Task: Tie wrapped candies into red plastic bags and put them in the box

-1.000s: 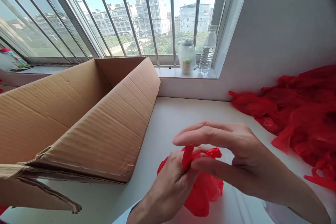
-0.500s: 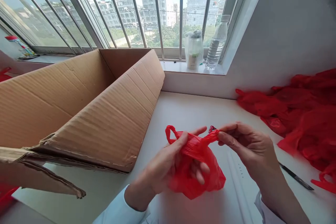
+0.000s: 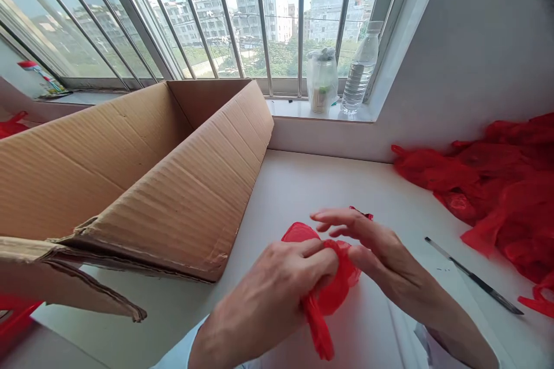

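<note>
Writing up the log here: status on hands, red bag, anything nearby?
Left hand gripping red bag. Right hand open, close by bag. Slim dark tool to the right, apart from hands.

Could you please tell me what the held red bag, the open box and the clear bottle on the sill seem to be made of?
Red bag: probably thin, slightly glossy plastic film, crinkled and translucent. Open box: matt brown corrugated cardboard; ridges and layered edges show. Clear bottle: likely shiny plastic, transparent with ribbed sides.
</note>
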### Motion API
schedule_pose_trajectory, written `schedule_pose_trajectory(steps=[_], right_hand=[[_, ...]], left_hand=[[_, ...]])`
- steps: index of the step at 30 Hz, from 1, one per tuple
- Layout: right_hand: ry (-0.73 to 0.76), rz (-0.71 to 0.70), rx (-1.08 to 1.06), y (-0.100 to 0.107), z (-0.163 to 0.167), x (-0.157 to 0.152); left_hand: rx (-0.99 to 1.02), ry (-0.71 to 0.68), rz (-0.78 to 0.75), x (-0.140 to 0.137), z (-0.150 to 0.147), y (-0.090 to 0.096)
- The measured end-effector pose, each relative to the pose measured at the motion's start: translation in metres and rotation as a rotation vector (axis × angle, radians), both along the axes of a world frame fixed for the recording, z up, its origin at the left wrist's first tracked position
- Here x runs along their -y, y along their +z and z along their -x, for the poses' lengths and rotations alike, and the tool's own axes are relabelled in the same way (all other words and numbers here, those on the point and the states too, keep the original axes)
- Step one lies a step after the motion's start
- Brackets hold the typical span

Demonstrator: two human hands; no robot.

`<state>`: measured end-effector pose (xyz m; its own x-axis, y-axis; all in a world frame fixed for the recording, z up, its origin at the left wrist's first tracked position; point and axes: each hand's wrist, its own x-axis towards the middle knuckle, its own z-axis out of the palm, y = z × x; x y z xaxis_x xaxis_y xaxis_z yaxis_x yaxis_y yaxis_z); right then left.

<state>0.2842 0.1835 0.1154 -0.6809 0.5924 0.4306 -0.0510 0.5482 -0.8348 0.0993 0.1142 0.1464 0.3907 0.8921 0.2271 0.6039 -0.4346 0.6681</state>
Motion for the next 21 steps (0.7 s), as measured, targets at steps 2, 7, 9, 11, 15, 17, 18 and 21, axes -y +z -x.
schedule_pose_trajectory(steps=[2,7,9,11,15,17,18,21], right_hand=[[0.121,0.155,0.025,-0.007,0.008,-0.005],[0.138,0.219,0.090,-0.021,0.014,-0.007],[0.138,0.122,0.095,-0.022,0.013,-0.007],[0.056,-0.066,0.082,-0.021,0.012,-0.007],[-0.157,-0.523,0.059,-0.013,0.010,-0.006],[-0.165,-0.631,0.057,-0.010,0.003,-0.008],[-0.169,-0.662,0.060,-0.011,-0.002,-0.010],[-0.266,-0.673,0.112,-0.024,-0.026,-0.025]], left_hand=[[-0.139,0.059,-0.270,0.002,-0.005,-0.005],[-0.256,0.120,-0.674,0.002,-0.006,-0.022],[-0.252,0.130,-0.666,0.001,-0.004,-0.024],[-0.249,0.124,-0.601,0.002,-0.001,-0.024],[-0.231,0.033,-0.471,0.009,0.008,-0.027],[-0.185,0.023,-0.419,0.016,0.015,-0.034],[-0.158,0.035,-0.396,0.021,0.019,-0.040],[-0.119,0.130,-0.296,0.040,0.030,-0.059]])
